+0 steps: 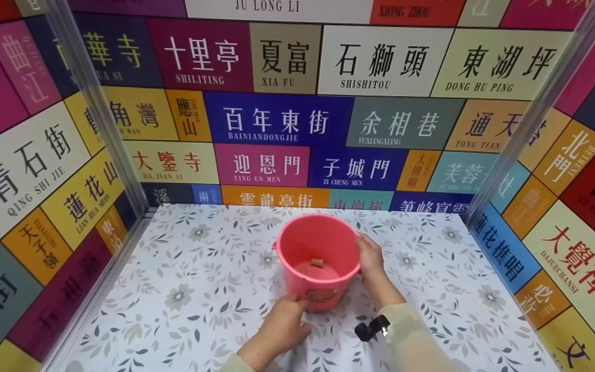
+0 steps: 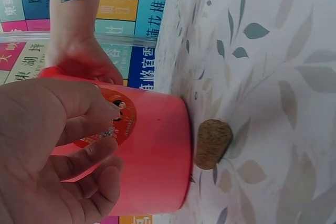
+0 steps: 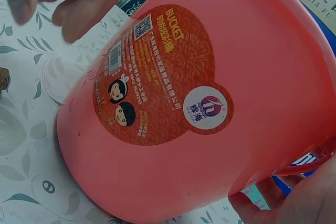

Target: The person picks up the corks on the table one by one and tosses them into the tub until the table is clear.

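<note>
A pink plastic bucket (image 1: 293,281) stands on the table, its round label (image 3: 152,77) facing me. My right hand (image 1: 371,258) grips it at the right side of the rim, by the handle. In front of the bucket is my left hand (image 1: 282,325). Its fingers (image 2: 100,153) are loosely bent, with nothing visible between them. On the table by the bucket's base lies a cork (image 2: 213,144), which my left hand hides in the head view. Inside the bucket, a small brown piece (image 1: 316,262) like a cork rests on the bottom.
A white cloth with grey leaves and flowers covers the table (image 1: 199,268). Panels with coloured blocks of Chinese lettering (image 1: 277,119) rise at the back and both sides. A black strap mount (image 1: 372,329) sits on my right wrist.
</note>
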Demonstrator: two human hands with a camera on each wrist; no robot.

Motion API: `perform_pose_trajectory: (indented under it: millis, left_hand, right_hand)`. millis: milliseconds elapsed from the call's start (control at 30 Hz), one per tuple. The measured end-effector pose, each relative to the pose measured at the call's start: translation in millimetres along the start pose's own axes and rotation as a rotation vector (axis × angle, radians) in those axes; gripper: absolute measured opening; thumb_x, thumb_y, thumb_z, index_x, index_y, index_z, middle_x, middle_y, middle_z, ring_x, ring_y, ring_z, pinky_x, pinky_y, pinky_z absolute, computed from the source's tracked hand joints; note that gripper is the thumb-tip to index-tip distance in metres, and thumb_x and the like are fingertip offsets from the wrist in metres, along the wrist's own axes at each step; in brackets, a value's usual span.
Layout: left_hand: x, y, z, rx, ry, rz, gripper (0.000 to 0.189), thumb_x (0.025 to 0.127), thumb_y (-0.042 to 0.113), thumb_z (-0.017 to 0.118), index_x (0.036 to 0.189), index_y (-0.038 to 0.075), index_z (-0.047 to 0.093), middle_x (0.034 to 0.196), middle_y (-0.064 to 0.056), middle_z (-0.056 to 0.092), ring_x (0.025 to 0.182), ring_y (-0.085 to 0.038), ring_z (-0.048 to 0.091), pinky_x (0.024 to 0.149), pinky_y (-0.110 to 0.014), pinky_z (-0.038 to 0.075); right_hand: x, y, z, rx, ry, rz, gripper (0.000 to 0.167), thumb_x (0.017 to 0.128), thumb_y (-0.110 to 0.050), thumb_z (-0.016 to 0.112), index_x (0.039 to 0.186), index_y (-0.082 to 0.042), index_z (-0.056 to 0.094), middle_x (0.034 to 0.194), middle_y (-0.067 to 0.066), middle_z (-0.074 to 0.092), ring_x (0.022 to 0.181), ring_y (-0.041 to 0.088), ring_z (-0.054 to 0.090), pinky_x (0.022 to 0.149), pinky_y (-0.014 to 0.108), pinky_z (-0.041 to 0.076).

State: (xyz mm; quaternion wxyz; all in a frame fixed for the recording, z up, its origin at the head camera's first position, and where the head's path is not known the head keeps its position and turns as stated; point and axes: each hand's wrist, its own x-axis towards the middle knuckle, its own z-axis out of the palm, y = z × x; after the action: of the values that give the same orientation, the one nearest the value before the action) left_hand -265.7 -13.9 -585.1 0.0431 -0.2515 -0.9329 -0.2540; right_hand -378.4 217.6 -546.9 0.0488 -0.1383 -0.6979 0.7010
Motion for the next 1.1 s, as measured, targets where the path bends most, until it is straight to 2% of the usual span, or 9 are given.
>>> perform_pose_trajectory:
  millis: [167, 367, 633, 767, 1000, 1100]
  left_hand:
    - [0.0, -7.0, 6.7, -0.029, -0.027, -0.039, 0.029, 0.073, 0.01, 0.079, 0.101, 0.01, 0.079, 0.098, -0.007, 0.073, 0.091, -0.021, 0.066, 0.085, -0.042, 0.057]
    - [-2.0, -15.4, 14.8, -0.019, 0.001, -0.018, 0.024, 0.072, 0.01, 0.079, 0.096, 0.009, 0.079, 0.093, -0.005, 0.072, 0.085, -0.02, 0.066, 0.08, -0.04, 0.057]
    - [-5.9, -21.6, 23.7, -0.07, -0.034, 0.004, 0.022, 0.072, 0.007, 0.081, 0.094, 0.01, 0.079, 0.094, -0.004, 0.075, 0.078, -0.013, 0.061, 0.076, -0.032, 0.055]
    - [-5.8, -24.2, 27.8, -0.067, -0.052, 0.003, 0.022, 0.071, 0.007, 0.081, 0.092, 0.011, 0.077, 0.091, -0.002, 0.072, 0.074, -0.011, 0.057, 0.07, -0.029, 0.052]
    - [-6.3, -25.2, 31.1, -0.067, -0.105, -0.027, 0.025, 0.067, 0.002, 0.079, 0.089, 0.013, 0.076, 0.08, 0.006, 0.059, 0.069, -0.009, 0.048, 0.064, -0.026, 0.044]
    - [-7.5, -25.2, 33.8, -0.074, -0.11, -0.017, 0.025, 0.067, -0.001, 0.079, 0.088, 0.013, 0.075, 0.08, 0.006, 0.059, 0.069, -0.009, 0.048, 0.064, -0.025, 0.045]
  right_hand:
    - [0.2, 0.2, 0.1, -0.002, -0.008, -0.002, 0.044, 0.111, -0.027, 0.049, 0.147, -0.004, 0.061, 0.144, 0.025, 0.065, 0.129, 0.039, 0.064, 0.109, 0.048, 0.055]
    - [0.7, 0.9, -1.0, 0.006, -0.008, -0.01, 0.044, 0.111, -0.027, 0.05, 0.146, -0.003, 0.062, 0.14, 0.024, 0.067, 0.123, 0.036, 0.066, 0.104, 0.043, 0.057]
    - [-0.3, 0.0, -1.8, 0.001, -0.023, 0.02, 0.045, 0.111, -0.03, 0.05, 0.146, -0.006, 0.063, 0.139, 0.025, 0.066, 0.116, 0.03, 0.068, 0.093, 0.036, 0.06]
    - [-0.3, -1.5, -2.1, 0.003, -0.025, 0.018, 0.046, 0.111, -0.03, 0.05, 0.147, -0.005, 0.061, 0.142, 0.025, 0.065, 0.119, 0.031, 0.067, 0.094, 0.036, 0.06]
    - [-0.2, 0.9, -0.6, -0.014, -0.009, 0.001, 0.045, 0.111, -0.03, 0.049, 0.146, -0.006, 0.063, 0.141, 0.023, 0.066, 0.122, 0.033, 0.067, 0.102, 0.043, 0.058]
    - [-0.6, 1.3, -0.4, -0.021, -0.008, 0.003, 0.045, 0.111, -0.029, 0.048, 0.147, -0.007, 0.062, 0.143, 0.023, 0.065, 0.123, 0.033, 0.066, 0.102, 0.042, 0.058]
